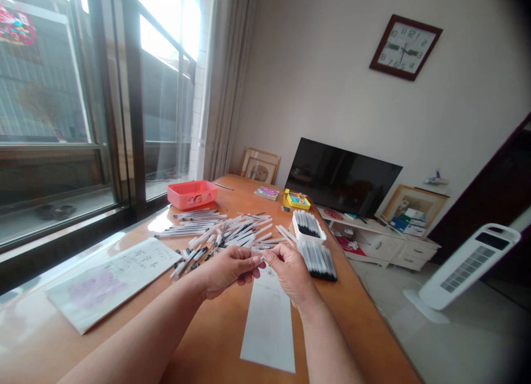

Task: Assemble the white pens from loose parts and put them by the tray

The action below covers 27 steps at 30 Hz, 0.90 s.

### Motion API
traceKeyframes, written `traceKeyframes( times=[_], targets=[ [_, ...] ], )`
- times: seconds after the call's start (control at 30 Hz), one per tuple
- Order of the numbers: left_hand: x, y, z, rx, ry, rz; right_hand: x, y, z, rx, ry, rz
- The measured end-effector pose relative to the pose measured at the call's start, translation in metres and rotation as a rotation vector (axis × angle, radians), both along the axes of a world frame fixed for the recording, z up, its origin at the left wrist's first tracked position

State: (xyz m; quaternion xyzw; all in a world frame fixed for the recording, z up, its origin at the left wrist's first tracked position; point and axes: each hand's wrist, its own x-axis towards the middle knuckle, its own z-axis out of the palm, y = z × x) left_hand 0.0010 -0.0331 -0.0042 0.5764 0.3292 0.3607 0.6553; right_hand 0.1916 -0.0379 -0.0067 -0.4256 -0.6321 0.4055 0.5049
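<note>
Both my hands meet over the wooden table [215, 340]. My left hand [226, 270] is closed around a thin white pen [256, 262], and my right hand [290, 270] pinches the same pen at its other end. Just beyond my hands lies a loose pile of white pens with black tips [224, 234]. A white paper strip [267, 323] lies under my right wrist. To the right, a neat row of assembled pens [319, 259] lies on the table, and a small white tray [307, 226] holds more pens.
A pink plastic box [192, 194] stands at the far left of the table. An open booklet [112, 279] lies at the near left. A yellow box [297, 200] and a small book [266, 192] sit at the far end. A television [342, 176] and a white fan heater [464, 268] stand beyond.
</note>
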Motion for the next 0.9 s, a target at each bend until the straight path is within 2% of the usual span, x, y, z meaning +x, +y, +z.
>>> traceKeyframes(
  times=[0.1,0.23,0.37,0.63,0.73,0.9],
  targets=[
    [0.0002,0.0002,-0.0003,-0.011,-0.012,-0.007,-0.0008,0.0006,-0.0008,-0.016,-0.009,-0.011],
    [-0.0009,0.0002,0.0008,-0.028,-0.041,0.001,0.0006,-0.0017,0.0023,-0.061,0.025,0.053],
    [-0.0007,0.0007,-0.0002,-0.022,-0.046,0.009,0.0013,-0.0025,0.003,-0.008,0.027,0.086],
    [0.0049,0.0039,-0.0055,0.1,0.024,0.104,-0.0057,0.0039,-0.0045,0.061,-0.092,-0.098],
    [0.0059,0.0024,-0.0036,0.129,0.065,0.133,-0.0069,0.0051,-0.0051,0.055,-0.081,-0.114],
    [0.0048,0.0013,-0.0018,0.097,0.077,0.087,-0.0053,0.005,-0.006,0.059,-0.02,-0.099]
  ],
)
